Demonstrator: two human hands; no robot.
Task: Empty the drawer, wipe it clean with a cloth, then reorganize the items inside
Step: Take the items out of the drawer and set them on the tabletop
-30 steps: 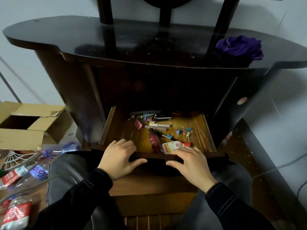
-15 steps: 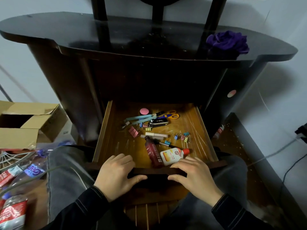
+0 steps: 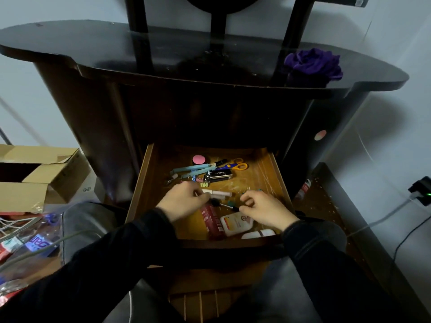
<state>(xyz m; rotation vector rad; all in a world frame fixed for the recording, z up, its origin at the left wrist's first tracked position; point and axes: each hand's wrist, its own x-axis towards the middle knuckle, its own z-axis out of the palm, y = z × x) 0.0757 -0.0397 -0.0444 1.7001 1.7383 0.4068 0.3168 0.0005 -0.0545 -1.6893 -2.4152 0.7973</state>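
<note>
Drawer (image 3: 139, 183) pulled open, holding scissors (image 3: 236, 164), a key fob (image 3: 219, 175), a red bottle (image 3: 211, 221) and a white glue bottle (image 3: 235, 226); the purple cloth (image 3: 312, 64) lies on the dresser top (image 3: 186, 57). Both hands are inside the drawer with curled fingers, the left hand (image 3: 184, 201) at one end of a cream tube (image 3: 219, 194) and the right hand (image 3: 263, 208) beside it. Whether either grips anything cannot be told.

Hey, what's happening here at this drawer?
A person sits at a dark dresser with its drawer open and full of small things: scissors, a key fob, a white bottle and a red bottle. Both hands are inside, the left hand by a pale tube, the right hand just past the white bottle. Whether either grips anything is unclear. The purple cloth lies untouched on the dresser top.
</note>
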